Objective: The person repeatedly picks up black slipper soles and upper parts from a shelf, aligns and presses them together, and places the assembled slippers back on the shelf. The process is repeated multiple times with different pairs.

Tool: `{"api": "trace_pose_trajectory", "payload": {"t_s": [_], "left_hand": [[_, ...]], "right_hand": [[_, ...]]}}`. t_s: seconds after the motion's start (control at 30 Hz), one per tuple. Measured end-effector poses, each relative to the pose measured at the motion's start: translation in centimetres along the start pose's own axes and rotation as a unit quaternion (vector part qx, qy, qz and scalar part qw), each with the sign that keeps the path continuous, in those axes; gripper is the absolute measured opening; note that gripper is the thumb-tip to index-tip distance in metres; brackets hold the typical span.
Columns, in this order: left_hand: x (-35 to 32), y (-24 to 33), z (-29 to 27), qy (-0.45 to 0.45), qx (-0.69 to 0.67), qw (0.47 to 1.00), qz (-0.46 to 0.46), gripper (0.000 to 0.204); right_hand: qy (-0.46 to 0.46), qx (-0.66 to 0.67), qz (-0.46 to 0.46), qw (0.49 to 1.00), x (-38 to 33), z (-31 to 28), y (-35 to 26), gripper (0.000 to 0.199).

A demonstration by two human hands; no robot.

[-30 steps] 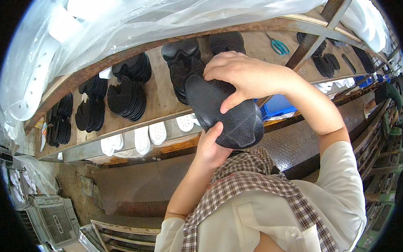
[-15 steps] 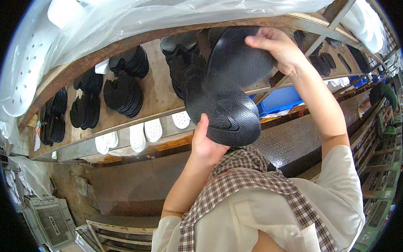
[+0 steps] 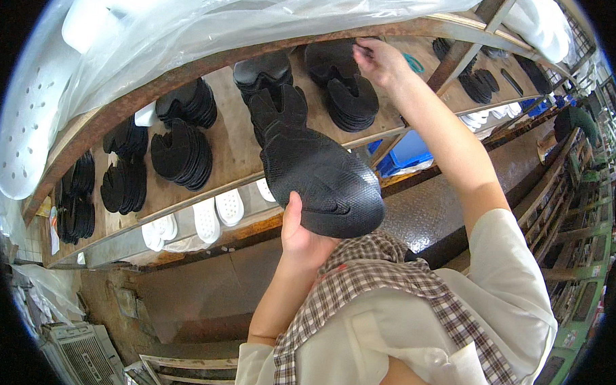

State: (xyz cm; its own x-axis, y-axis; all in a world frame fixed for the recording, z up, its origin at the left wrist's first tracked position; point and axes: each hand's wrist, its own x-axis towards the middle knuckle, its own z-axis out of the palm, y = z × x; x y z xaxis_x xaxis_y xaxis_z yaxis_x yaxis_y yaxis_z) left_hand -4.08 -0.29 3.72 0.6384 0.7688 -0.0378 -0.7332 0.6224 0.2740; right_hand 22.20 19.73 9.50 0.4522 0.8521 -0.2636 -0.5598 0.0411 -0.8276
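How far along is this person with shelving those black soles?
Done: many stacks of black soles already stand on the wooden shelf. In hand: the right hand touches a far stack; the left hand holds a bundle of soles. That bundle remains unshelved.

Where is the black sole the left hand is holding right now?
In the head view the black sole sits at centre, gripped from below by the left hand, in front of the wooden shelf, just below the sole stacks.
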Motion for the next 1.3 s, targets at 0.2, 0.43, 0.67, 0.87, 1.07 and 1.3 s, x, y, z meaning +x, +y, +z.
{"api": "trace_pose_trajectory", "payload": {"t_s": [0.2, 0.43, 0.67, 0.87, 1.07, 1.3], "left_hand": [[-1.3, 0.5, -0.6, 0.044, 0.032, 0.998, 0.02, 0.069], [-1.7, 0.9, -1.2, 0.049, -0.007, 0.999, -0.008, 0.067], [-1.0, 0.4, -1.1, 0.043, -0.004, 0.999, -0.01, 0.066], [-0.6, 0.2, -0.8, 0.044, -0.005, 0.999, 0.001, 0.068], [-0.5, -0.2, -0.7, 0.06, 0.006, 0.998, 0.016, 0.066], [-0.2, -0.6, -0.7, 0.053, -0.02, 0.998, 0.02, 0.066]], "right_hand": [[-0.026, -0.21, 0.078, 0.974, 2.0, 0.0, 1.0, 0.027], [-0.045, -0.361, 0.094, 0.927, 2.8, -0.6, -0.8, 0.03], [-0.115, -0.87, -0.166, 0.45, 3.3, -0.6, -3.3, 0.067], [-0.211, -0.844, -0.222, 0.44, 4.2, 0.7, -0.4, 0.101], [-0.204, -0.852, -0.236, 0.42, 4.1, 1.6, -0.2, 0.098], [-0.144, -0.837, -0.072, 0.522, 4.3, 2.8, 0.2, 0.087]]}}
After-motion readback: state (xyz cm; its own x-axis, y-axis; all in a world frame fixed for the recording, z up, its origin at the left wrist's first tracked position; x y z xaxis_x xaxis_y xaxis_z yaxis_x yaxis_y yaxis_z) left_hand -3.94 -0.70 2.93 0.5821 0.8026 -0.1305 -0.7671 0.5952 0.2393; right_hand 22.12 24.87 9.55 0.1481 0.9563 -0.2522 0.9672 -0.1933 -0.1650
